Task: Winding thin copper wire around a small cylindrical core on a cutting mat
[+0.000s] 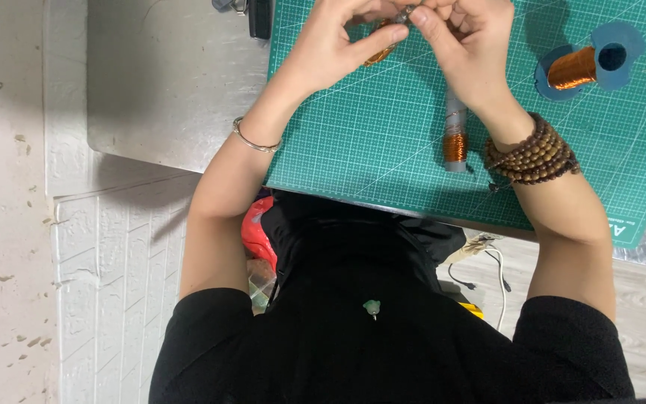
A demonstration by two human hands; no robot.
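Both hands are working close together at the far edge of the green cutting mat (383,142). The left hand (330,41) is pinching a small coil of copper-coloured wire (380,46) between thumb and fingers, so its fingers are closed on the coil. The right hand (465,45) is reaching in from the right, and its fingertips are pressing on a small grey metal piece (404,13) just above the coil. That piece is tiny and partly cut off at the top, so it may be a clip or a tool tip.

The coil is sitting up in the air between the two hands, over the far part of the mat.

A thin silver bangle (252,138) is sitting on the left wrist. Brown wooden beads (532,153) are wrapping around the right wrist several times.

A grey tube with copper wire wound on it (454,131) is lying on the mat, near the right wrist. A blue spool of copper wire (588,63) is resting farther right on the mat. The mat is lying on a grey metal table (166,82). A white cable (499,273) is hanging below the near edge of the table.
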